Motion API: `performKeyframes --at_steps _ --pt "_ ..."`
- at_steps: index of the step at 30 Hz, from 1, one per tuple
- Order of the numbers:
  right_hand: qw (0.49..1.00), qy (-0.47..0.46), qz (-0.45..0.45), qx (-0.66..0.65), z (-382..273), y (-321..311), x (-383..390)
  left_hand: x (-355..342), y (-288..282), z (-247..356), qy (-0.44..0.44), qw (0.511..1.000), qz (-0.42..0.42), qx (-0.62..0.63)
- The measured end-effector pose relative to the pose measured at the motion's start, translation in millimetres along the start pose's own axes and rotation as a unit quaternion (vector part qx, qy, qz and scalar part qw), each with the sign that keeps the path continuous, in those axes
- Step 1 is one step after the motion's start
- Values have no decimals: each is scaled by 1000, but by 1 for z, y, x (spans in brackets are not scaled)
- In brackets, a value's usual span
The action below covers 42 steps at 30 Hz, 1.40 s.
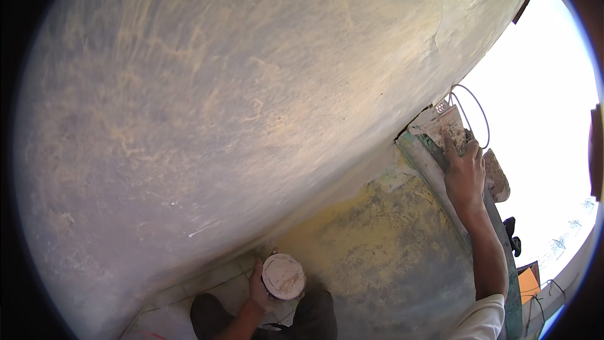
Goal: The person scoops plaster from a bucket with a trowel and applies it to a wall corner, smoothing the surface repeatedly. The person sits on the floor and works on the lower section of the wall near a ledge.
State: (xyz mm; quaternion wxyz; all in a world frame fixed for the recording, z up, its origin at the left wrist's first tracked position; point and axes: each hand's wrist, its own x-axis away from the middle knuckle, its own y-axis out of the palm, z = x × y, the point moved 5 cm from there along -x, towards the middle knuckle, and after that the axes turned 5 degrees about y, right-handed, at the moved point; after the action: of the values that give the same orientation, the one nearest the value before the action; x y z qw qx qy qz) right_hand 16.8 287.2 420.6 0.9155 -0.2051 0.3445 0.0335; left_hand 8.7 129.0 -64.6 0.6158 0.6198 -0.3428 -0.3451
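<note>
Down low, between my knees, my left hand (257,288) is wrapped around the side of a round can (284,277). Pale, whitish material covers the can's top. My right hand (465,176) reaches up to the sill at the right and grips a broad putty knife (445,127), its index finger stretched along the blade. That blade is crusted with pale residue and lies by the corner where the wall meets the opening. The fingers hide most of its handle.
A patchy grey and tan wall (207,107) fills the left and top. Below the sill lies a yellow-stained wall section (371,233). A wire loop (486,115) and a brown rough chunk (496,176) are beside the bright opening. Tiles (223,275) cover the floor.
</note>
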Motion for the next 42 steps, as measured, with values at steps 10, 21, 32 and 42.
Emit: performKeyframes --at_steps 10,21,32,42 --pt "996 -78 -36 38 -35 -21 -3 -4 11 -10 11 997 -28 73" --pt "996 -50 -13 75 -11 -21 -5 -8 -3 -21 8 996 -50 78" --pt "998 -55 -34 8 -3 -4 -34 -20 -13 -23 3 998 -54 30" --pt "996 30 -51 62 8 -30 -1 -7 -1 -23 -1 1000 20 -7"
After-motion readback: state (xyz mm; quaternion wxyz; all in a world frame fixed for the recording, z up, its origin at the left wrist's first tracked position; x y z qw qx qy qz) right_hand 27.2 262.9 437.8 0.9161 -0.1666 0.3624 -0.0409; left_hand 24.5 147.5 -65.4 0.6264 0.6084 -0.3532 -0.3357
